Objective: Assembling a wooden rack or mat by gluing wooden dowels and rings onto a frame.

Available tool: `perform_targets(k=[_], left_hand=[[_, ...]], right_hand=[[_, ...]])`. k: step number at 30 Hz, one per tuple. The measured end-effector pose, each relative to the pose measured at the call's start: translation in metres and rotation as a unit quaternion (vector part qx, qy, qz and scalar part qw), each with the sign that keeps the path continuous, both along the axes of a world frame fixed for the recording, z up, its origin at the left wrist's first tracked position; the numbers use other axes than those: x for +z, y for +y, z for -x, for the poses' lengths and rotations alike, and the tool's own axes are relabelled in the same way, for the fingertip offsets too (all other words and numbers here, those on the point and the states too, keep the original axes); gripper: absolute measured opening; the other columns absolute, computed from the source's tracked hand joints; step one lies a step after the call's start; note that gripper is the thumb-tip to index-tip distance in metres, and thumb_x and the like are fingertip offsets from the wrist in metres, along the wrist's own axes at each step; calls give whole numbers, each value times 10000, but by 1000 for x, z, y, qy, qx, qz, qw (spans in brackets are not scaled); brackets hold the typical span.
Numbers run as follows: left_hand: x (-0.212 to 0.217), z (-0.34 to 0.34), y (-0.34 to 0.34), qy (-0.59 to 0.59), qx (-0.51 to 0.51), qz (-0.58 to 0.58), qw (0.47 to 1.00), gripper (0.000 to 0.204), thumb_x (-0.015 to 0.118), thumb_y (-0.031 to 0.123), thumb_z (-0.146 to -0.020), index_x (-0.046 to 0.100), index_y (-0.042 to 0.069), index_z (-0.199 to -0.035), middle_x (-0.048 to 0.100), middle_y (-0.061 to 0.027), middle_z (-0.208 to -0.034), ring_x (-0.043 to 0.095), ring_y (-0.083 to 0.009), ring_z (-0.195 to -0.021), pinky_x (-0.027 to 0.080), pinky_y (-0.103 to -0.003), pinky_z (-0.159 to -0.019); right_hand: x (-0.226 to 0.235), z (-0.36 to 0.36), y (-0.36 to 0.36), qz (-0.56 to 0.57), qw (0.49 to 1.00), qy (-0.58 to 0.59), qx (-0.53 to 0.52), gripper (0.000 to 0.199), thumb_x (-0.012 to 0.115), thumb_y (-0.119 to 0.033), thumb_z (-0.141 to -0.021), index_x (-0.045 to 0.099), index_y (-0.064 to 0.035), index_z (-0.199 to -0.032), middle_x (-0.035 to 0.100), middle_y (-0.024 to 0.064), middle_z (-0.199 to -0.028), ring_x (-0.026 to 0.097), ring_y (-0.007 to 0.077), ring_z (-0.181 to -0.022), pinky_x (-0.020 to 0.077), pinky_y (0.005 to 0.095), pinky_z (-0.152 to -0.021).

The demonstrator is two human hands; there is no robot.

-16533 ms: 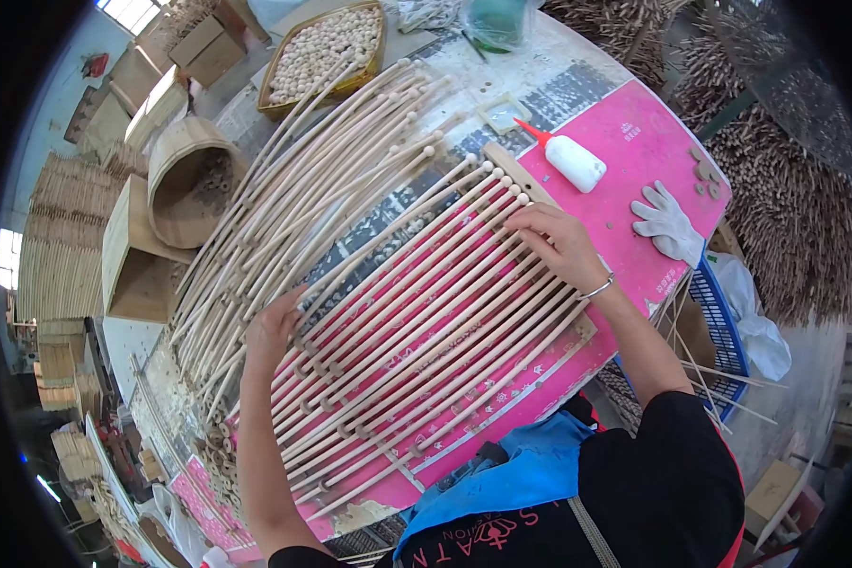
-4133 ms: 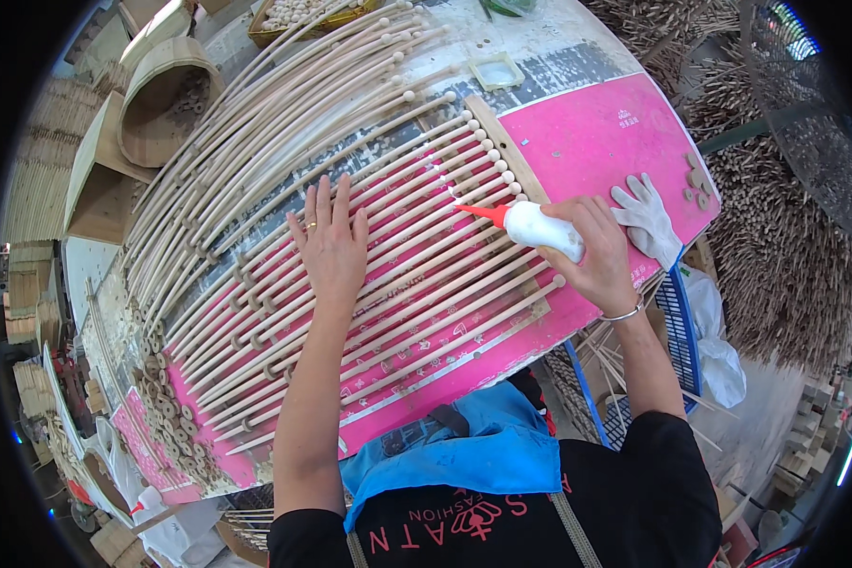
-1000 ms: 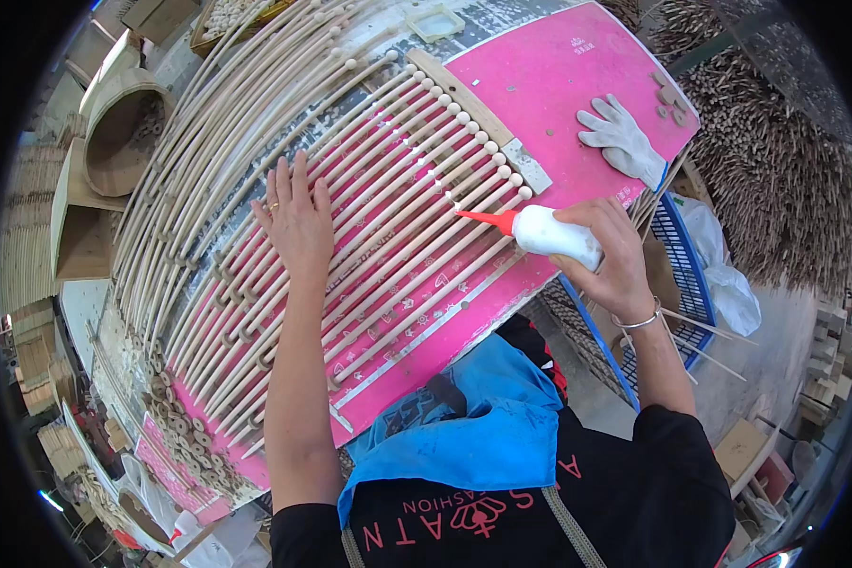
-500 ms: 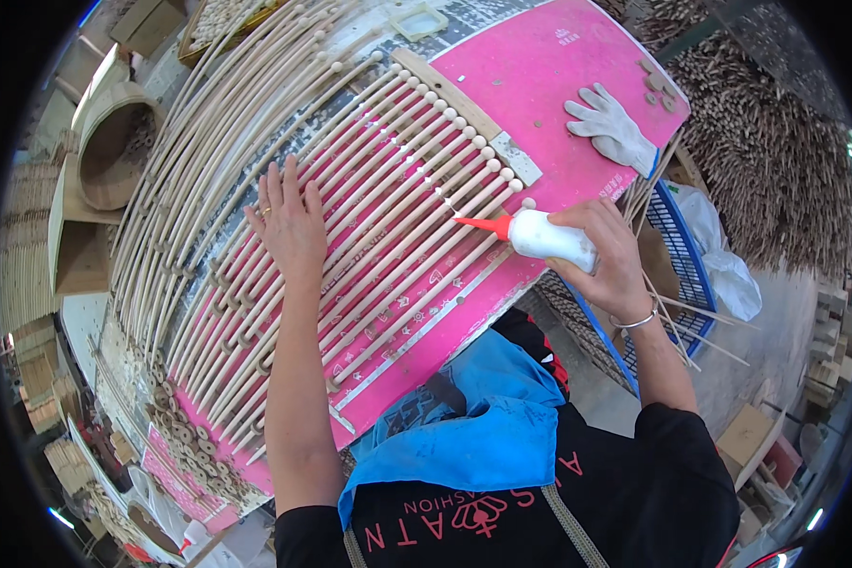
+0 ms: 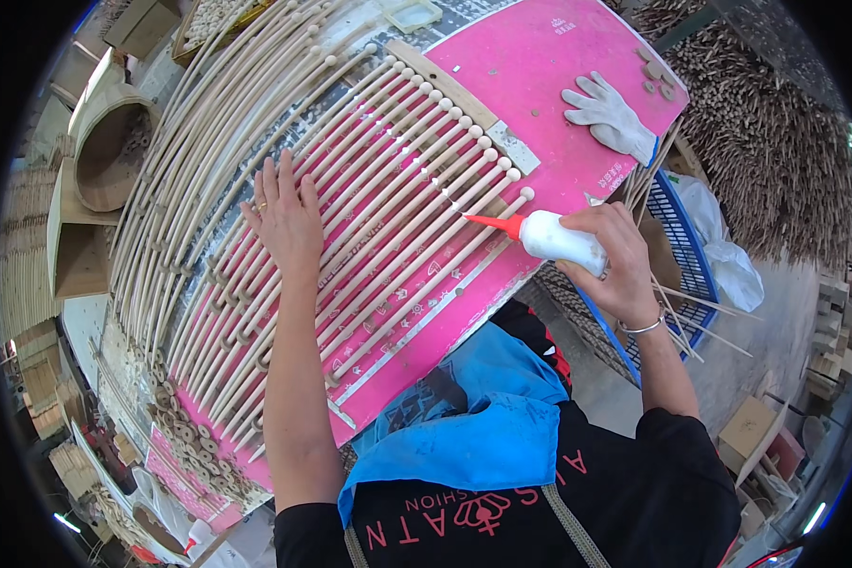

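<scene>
a row of pale wooden rods with round ball tips (image 5: 429, 286) lay on a bright pink printed sheet (image 5: 502, 66). the left hand (image 5: 291, 222) was flat and open, gripping nothing, spread over the row's upper-left part, its forearm hiding some rods. the right hand (image 5: 615, 260), right of the row, was closed around a white plastic squeeze bottle with a red cone nozzle (image 5: 563, 239), pointed at white dabs (image 5: 452, 204) near the row's ball tips. a flat wooden batten (image 5: 445, 90) edged that end; beyond the row lay a white knitted glove with a blue cuff (image 5: 611, 114). more ball-tipped rods (image 5: 189, 151) crowded the row's left; a blue plastic basket (image 5: 691, 237) stood to its right.
</scene>
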State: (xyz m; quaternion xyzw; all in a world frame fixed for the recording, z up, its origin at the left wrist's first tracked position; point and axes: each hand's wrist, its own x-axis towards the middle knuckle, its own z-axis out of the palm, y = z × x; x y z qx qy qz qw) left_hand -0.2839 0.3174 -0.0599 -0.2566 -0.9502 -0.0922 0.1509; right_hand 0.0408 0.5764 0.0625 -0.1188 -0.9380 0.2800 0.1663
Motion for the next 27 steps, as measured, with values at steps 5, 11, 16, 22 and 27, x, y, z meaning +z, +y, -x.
perform_targets(k=[5, 11, 16, 22, 27], left_hand=[[-1, 1, 1, -6, 0, 5, 1000, 512, 474, 416, -1089, 476, 225, -1565, 485, -111, -1593, 405, -304, -1504, 182, -638, -1242], [-2, 2, -1, -2, -2, 7, 1000, 516, 459, 410, -1092, 462, 227, -1574, 480, -117, -1595, 401, -309, -1505, 185, -644, -1239], [-4, 2, -2, -1, -7, 4, 1000, 518, 458, 409, -1091, 456, 228, -1577, 479, -120, -1596, 400, -312, -1506, 185, -648, -1237], [-4, 2, -3, -7, -3, 8, 1000, 523, 454, 413, -1092, 445, 235, -1583, 476, -113, -1599, 398, -310, -1507, 187, -651, -1236], [-5, 5, 0, 0, -4, 11, 1000, 526, 458, 415, -1090, 441, 239, -1586, 478, -108, -1598, 402, -307, -1504, 190, -654, -1234]], right_hand=[[2, -2, -3, 14, 1000, -16, -2, 510, 879, -149, -660, 685, -71, -1125, 707, 106, -1060, 622, 309, -955, 491, 412, -840], [9, -11, 0, 16, 1000, 26, 4, 524, 870, -118, -666, 681, -68, -1152, 701, 109, -1065, 609, 319, -920, 486, 413, -814], [9, -23, -4, 18, 1000, 10, -4, 531, 873, -115, -654, 681, -67, -1146, 702, 107, -1067, 611, 316, -920, 486, 412, -813], [8, -31, -6, 15, 1000, 11, -13, 530, 872, -112, -651, 681, -71, -1143, 703, 105, -1067, 612, 313, -919, 488, 409, -802], [6, -31, -5, 12, 1000, 2, -19, 522, 869, -105, -656, 682, -70, -1141, 702, 107, -1069, 614, 314, -926, 492, 409, -801]])
